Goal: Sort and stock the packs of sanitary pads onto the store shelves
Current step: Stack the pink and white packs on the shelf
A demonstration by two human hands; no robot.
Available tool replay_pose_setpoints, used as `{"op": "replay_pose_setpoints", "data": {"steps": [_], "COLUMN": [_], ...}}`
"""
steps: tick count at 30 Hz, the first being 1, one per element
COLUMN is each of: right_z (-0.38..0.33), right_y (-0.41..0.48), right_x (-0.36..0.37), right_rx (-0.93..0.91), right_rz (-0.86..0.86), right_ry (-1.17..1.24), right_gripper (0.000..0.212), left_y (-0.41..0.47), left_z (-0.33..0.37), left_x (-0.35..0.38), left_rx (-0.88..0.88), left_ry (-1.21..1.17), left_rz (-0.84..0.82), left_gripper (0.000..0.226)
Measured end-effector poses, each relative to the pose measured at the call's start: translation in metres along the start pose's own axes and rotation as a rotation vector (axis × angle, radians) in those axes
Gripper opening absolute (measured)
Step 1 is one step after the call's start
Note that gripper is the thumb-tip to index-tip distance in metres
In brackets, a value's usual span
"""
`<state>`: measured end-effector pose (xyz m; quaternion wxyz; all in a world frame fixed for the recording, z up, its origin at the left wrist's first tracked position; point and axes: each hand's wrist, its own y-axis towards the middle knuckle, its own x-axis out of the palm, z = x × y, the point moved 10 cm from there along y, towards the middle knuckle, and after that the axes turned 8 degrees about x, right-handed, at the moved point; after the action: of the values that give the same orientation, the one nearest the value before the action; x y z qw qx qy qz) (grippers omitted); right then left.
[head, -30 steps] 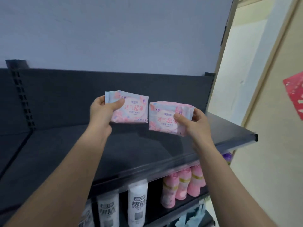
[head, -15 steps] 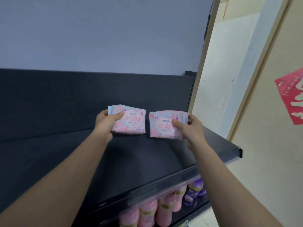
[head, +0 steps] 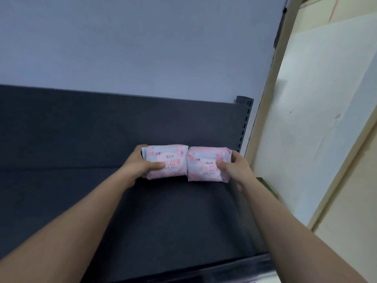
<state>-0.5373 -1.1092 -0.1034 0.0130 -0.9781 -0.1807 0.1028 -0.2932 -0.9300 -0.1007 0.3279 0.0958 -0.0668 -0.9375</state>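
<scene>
A pale grey-blue wall (head: 142, 48) fills the upper view above a dark shelf (head: 61, 211) with a dark back panel (head: 81, 123) and a slotted upright (head: 245, 119) at its right end. Two pink packs stand side by side and touching, far back on the shelf near that end. The left hand (head: 136, 166) has its grip closed round the left pack (head: 173, 158), thumb across the front. The right hand (head: 238, 166) grips the right pack (head: 202, 168) likewise.
</scene>
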Motion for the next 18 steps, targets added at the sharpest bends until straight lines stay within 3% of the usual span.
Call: {"op": "replay_pose_setpoints", "data": {"steps": [3, 5, 13, 18], "right_z": [0.005, 0.008, 0.002, -0.004], "right_y": [0.019, 0.029, 0.044, 0.039], "right_x": [-0.002, -0.001, 0.006, 0.001], "right_rx": [0.022, 0.039, -0.018, -0.076], "right_rz": [-0.032, -0.067, -0.144, -0.035], "right_ry": [-0.028, -0.002, -0.02, -0.173], "right_gripper": [0.048, 0.046, 0.042, 0.048], "left_y": [0.005, 0.008, 0.011, 0.007], "left_z": [-0.001, 0.0, 0.001, 0.004], "left_x": [0.008, 0.011, 0.006, 0.008], "left_rx": [0.028, 0.055, 0.077, 0.079], "left_ry": [0.117, 0.164, 0.322, 0.395], "left_rz": [0.038, 0.069, 0.127, 0.16], "left_gripper": [0.073, 0.079, 0.071, 0.063]}}
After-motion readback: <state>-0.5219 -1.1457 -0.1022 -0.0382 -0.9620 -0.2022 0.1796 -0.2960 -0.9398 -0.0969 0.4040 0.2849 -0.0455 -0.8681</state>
